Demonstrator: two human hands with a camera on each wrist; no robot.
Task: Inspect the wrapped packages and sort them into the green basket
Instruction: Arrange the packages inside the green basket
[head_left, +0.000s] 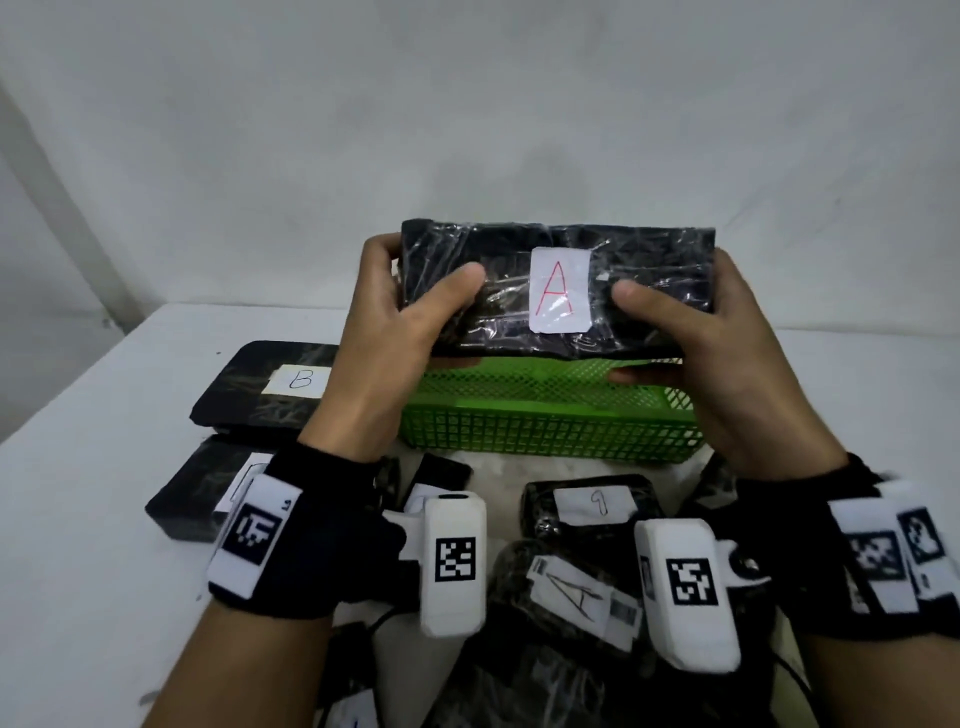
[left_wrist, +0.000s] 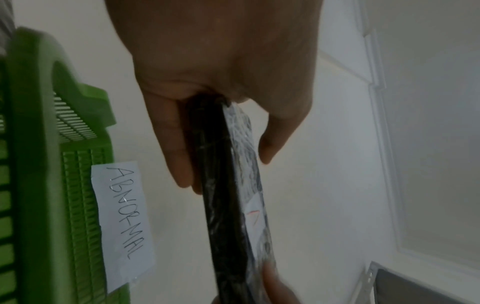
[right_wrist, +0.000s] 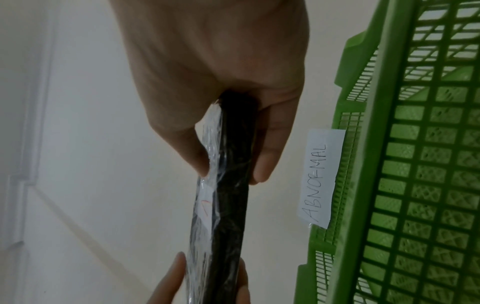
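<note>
- The white table carries the whole job, and everything sits within easy reach of the person.
- The green basket lies in the middle of the table, directly under the raised hands, probably so that a checked item can drop straight in. A paper tag reading ABNORMAL is stuck on its outer wall, which suggests it is meant for rejects; no package shows inside the part of it in view.
- The package marked A, black and film-wrapped, is held in the air above the basket, its labelled face tilted toward the head camera, seemingly so the label and wrap can be read.
- Other black packages wait on the table: the package marked B left of the basket, and the package marked 1 among several nearer the person.
- The left hand clamps the package's left end, thumb on the front face, fingers behind and below.
- The right hand mirrors this on the right end. Gripping the ends keeps the label uncovered.
- The inspection looks under way; the sorting has not yet been done.
</note>
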